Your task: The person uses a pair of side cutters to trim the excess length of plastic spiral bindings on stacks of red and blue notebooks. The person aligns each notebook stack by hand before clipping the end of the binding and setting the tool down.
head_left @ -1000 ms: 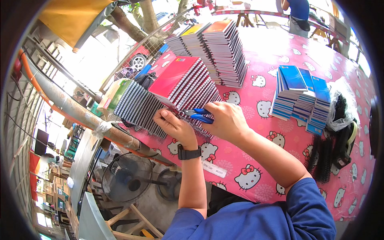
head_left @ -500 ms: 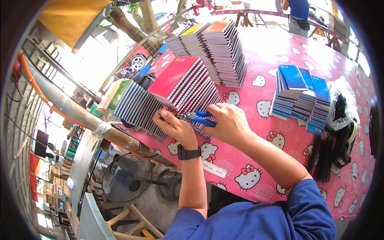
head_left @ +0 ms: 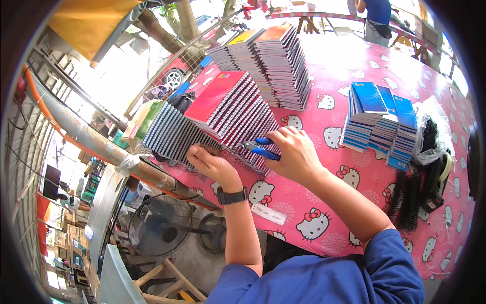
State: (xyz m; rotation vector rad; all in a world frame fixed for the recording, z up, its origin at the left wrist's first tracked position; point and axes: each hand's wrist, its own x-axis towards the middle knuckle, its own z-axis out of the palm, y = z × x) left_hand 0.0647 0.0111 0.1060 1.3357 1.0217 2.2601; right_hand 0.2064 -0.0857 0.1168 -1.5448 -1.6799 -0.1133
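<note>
Blue-handled wire cutters [head_left: 264,150] are gripped in my right hand [head_left: 296,154], their metal jaws at the lower front of a stack of red spiral notebooks [head_left: 217,99]. My left hand [head_left: 211,166], a dark watch on its wrist, is closed with fingers curled beside the lower corner of that stack. Whatever its fingertips may hold is too small to make out. Tangled dark coil ends [head_left: 228,154] stick out between both hands. Just left of the red stack stands a stack of green-covered spiral notebooks [head_left: 174,129].
Taller notebook stacks [head_left: 283,66] rise at the back of the pink patterned table [head_left: 369,175]. Blue notebooks [head_left: 377,121] stand at right, near black coils [head_left: 405,200] and a tape dispenser [head_left: 436,187]. A fan [head_left: 161,225] stands below the table's left edge. One person [head_left: 378,20] is far back.
My left hand has drawn slightly left and down, away from the cutters. The cutters have turned a little and their handles look wider apart in my right hand.
</note>
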